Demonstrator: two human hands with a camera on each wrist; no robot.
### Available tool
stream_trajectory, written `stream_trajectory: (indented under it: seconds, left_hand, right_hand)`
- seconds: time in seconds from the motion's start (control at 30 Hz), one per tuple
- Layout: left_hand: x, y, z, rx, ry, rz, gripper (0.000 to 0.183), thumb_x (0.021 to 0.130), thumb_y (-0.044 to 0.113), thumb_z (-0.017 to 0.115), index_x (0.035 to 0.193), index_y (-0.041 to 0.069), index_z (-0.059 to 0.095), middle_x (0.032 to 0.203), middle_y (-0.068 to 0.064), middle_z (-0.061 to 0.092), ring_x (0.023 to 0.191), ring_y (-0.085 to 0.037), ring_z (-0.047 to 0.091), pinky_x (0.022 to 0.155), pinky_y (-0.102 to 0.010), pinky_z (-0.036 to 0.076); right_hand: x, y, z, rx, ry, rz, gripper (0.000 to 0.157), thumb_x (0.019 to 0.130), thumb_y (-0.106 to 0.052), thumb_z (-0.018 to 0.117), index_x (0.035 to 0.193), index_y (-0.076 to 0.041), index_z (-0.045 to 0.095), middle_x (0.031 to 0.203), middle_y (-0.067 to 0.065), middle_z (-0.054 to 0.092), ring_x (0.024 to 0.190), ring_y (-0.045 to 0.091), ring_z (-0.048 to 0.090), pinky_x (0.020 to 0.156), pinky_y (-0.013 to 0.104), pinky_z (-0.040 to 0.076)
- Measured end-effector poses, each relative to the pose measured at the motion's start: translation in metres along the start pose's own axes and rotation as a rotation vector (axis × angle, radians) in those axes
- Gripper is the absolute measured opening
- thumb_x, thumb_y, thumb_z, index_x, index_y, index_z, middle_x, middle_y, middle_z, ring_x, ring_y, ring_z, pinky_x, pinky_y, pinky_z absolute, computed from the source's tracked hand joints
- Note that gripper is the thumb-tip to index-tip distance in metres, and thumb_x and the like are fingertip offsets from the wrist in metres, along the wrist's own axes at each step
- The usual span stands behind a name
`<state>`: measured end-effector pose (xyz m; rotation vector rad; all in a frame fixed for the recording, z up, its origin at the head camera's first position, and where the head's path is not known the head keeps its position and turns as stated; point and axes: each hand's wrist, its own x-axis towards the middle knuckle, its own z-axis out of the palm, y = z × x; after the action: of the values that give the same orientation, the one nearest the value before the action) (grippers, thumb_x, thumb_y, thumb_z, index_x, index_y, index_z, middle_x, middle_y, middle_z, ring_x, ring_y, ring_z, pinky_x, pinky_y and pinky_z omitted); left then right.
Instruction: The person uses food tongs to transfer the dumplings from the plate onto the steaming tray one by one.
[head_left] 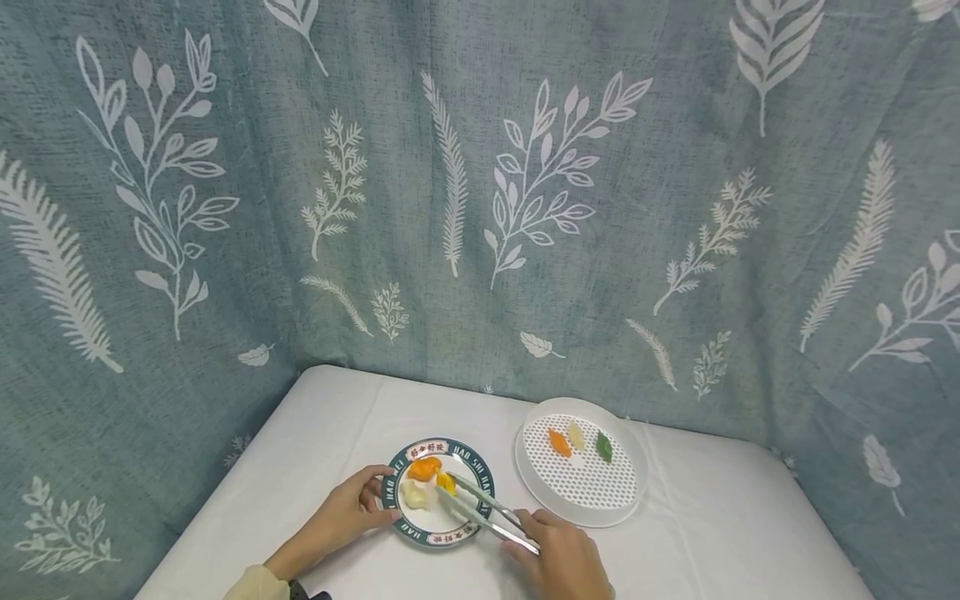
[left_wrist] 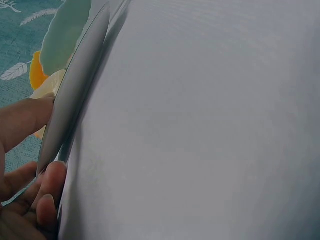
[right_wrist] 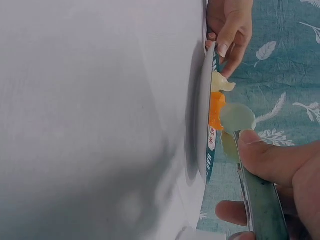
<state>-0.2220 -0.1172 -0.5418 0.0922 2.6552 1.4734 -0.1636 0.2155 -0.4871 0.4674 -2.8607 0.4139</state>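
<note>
A round plate point(head_left: 420, 535) with a green patterned rim carries an orange dumpling point(head_left: 423, 469), a cream dumpling point(head_left: 413, 495) and a yellow dumpling point(head_left: 446, 482). My left hand point(head_left: 337, 521) grips the plate's left edge, its thumb over the rim and fingers beneath in the left wrist view. Metal tongs point(head_left: 498, 528) are held in my right hand point(head_left: 562, 554), thumb along one arm. Their tips reach over the plate to either side of the yellow dumpling. In the right wrist view, one broad tong tip point(right_wrist: 237, 117) partly hides the food.
Right of the plate stands a white round steamer tray point(head_left: 592, 492) with a perforated base. An orange dumpling point(head_left: 558, 442), a cream one point(head_left: 576, 435) and a green one point(head_left: 604, 447) lie toward its back. A leaf-patterned curtain point(head_left: 465, 333) hangs behind the white-covered table point(head_left: 337, 408).
</note>
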Motion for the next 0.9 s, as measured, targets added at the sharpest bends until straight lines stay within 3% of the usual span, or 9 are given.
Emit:
stream_trajectory:
  seconds: [0.63,0.9]
  left_hand:
    - [-0.001,0.001,0.001,0.007,0.013,-0.003,0.076,0.074,0.032,0.093,0.14,0.014,0.058,0.101,0.002,0.06,0.08,-0.015,0.054,0.066,-0.028,0.048]
    - [-0.001,0.002,0.0,0.011,0.016,0.004,0.078,0.074,0.033,0.093,0.14,0.013,0.058,0.1,0.002,0.06,0.079,-0.015,0.055,0.065,-0.028,0.048]
  right_hand:
    - [-0.003,0.013,-0.015,0.014,0.063,0.111,0.05,0.08,-0.05,0.084,0.115,-0.015,0.08,0.078,-0.018,0.058,0.063,0.002,0.045,0.061,0.029,0.047]
    - [-0.003,0.021,-0.022,0.009,0.105,0.108,0.05,0.079,-0.048,0.085,0.114,-0.014,0.08,0.085,-0.013,0.068,0.066,0.003,0.05,0.063,0.032,0.05]
